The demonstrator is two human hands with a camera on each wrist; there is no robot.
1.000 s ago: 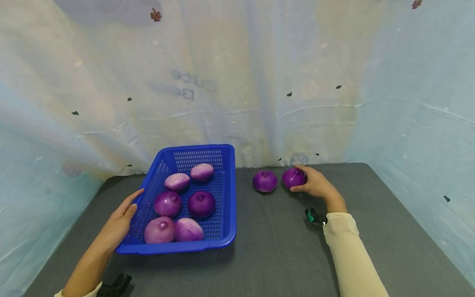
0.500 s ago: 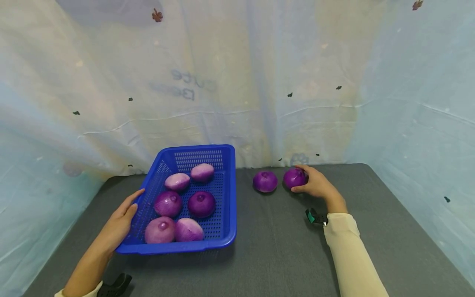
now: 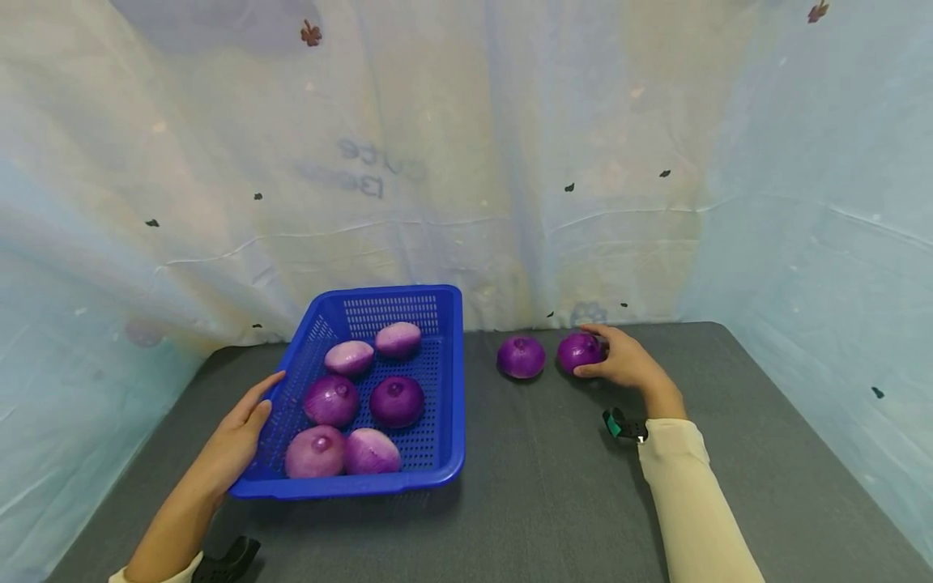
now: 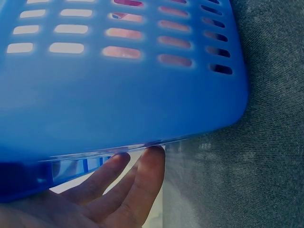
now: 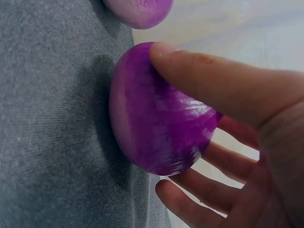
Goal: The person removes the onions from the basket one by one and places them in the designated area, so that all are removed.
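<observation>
Purple onion [image 3: 580, 351], glossy, rounded, paler underneath, right hand [image 3: 624, 361] gripping it, left hand [image 3: 235, 441] touching blue basket [image 3: 342, 487] with straight fingers

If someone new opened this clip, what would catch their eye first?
Probably the bright blue basket, left of centre in the head view, with six purple and whitish onions inside and the left hand touching its left side. Next, two vivid purple onions to the right of it, near the grey table's far edge, the right hand gripping the rightmost.
</observation>
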